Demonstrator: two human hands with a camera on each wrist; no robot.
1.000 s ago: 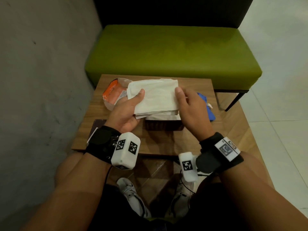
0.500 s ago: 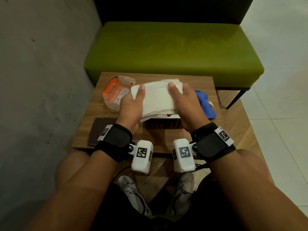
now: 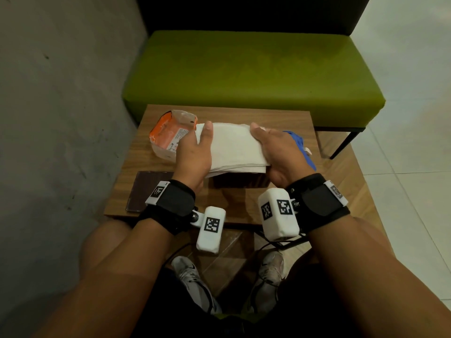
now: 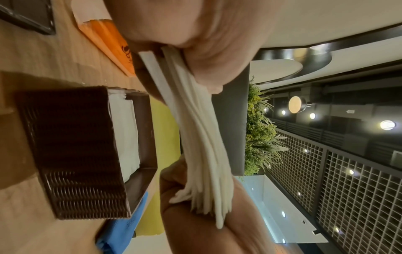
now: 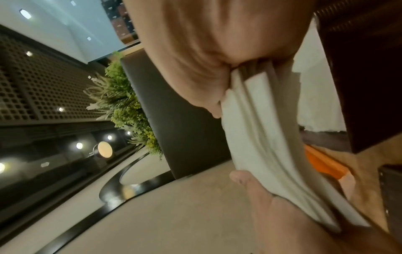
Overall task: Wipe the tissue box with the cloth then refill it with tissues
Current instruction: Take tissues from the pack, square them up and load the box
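Observation:
A stack of white tissues (image 3: pixel 231 147) is held level just above the dark brown woven tissue box (image 3: pixel 240 181). My left hand (image 3: pixel 195 152) grips its left end, thumb on top. My right hand (image 3: pixel 275 147) grips the right end the same way. In the left wrist view the tissue stack (image 4: pixel 195 137) hangs between both hands over the open tissue box (image 4: pixel 74 151), which holds some white tissues (image 4: pixel 126 137). The blue cloth (image 3: pixel 301 147) lies on the table behind my right hand. In the right wrist view the tissue stack (image 5: pixel 261 146) is blurred.
An orange tissue packet (image 3: pixel 168 137), torn open, lies at the back left of the small wooden table (image 3: pixel 244 113). A dark flat lid (image 3: pixel 144 191) lies at the front left. A green bench (image 3: pixel 244 69) stands behind the table, a grey wall to the left.
Both hands have carried the tissue stack down and slightly forward, from tilted up toward me to lying flat just over the box. The wrists have turned inward.

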